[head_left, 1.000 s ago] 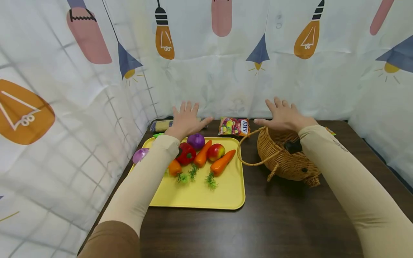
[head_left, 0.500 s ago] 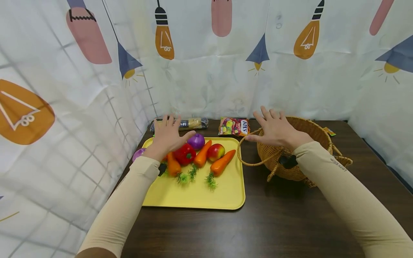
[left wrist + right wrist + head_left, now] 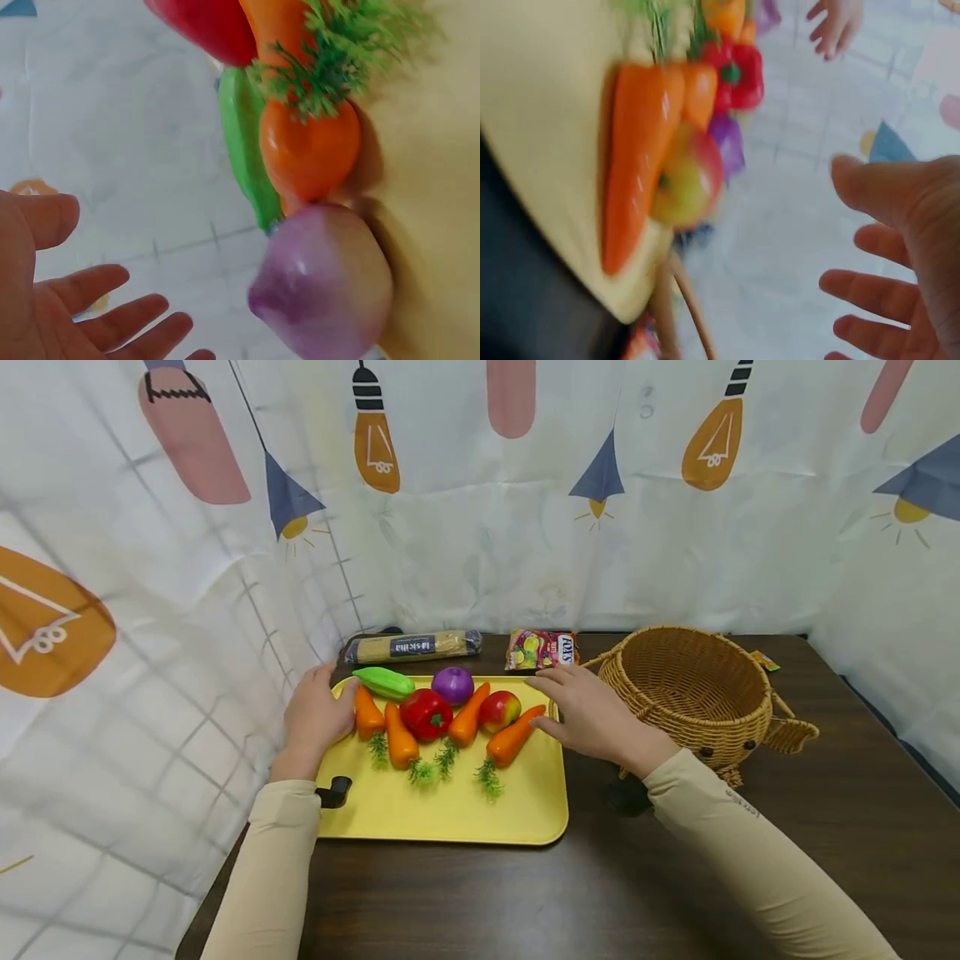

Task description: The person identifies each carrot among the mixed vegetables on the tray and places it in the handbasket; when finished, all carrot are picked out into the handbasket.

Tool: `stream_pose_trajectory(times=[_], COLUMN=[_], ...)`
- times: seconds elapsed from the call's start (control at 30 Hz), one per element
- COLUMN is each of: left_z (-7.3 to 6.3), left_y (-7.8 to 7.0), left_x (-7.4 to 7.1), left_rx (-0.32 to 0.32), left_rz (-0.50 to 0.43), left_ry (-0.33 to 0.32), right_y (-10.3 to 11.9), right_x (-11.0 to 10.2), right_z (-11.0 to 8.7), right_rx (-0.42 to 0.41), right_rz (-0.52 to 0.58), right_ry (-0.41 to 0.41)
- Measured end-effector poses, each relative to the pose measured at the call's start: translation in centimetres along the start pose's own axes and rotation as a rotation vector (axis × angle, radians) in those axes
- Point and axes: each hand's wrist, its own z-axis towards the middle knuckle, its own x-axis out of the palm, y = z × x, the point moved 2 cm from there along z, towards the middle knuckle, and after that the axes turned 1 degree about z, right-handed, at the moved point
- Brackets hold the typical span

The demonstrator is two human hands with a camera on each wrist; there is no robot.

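Yellow tray (image 3: 450,814) between both hands (image 3: 318,714) (image 3: 585,710), left-side contact hard to tell

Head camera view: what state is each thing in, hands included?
Left hand, open, holding nothing
Right hand, open, holding nothing
Yellow tray, loaded
Wicker basket, upright, open-topped
Long packet, lying flat, cannot tell if sealed
Fox's bag, cannot tell if sealed
Four carrots, lying down
Red pepper, looks whole
Cucumber, lying down
Purple vegetable, looks whole
Red-yellow fruit, looks whole
Small packet, partly hidden
Curtain, hanging, creased
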Motion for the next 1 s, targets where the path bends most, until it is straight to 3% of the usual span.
stream_pose_trajectory(times=[0.2,0.37,0.53,0.73,1.0], left_z=[-0.5,-1.6,-2.7,-3.0,-3.2], left_y=[3.0,4.9,6.5,7.8,8.9], left_x=[0.1,0.8,1.6,2.0,2.4], left_rx=[-0.086,-0.128,-0.187,-0.257,-0.28], left_rz=[-0.031,-0.052,-0.045,-0.062,-0.114], left_ry=[0.025,0.031,0.092,0.149,0.194], right_y=[2.7,4.1,4.6,5.1,5.8], right_x=[3.5,6.0,7.5,9.0,11.0], right_z=[-0.6,-1.3,-1.7,-1.7,-1.3], right_rx=[0.013,0.11,0.23,0.353,0.499], right_rz=[0.17,0.292,0.397,0.508,0.679], right_ry=[-0.119,-0.22,-0.299,-0.35,-0.507])
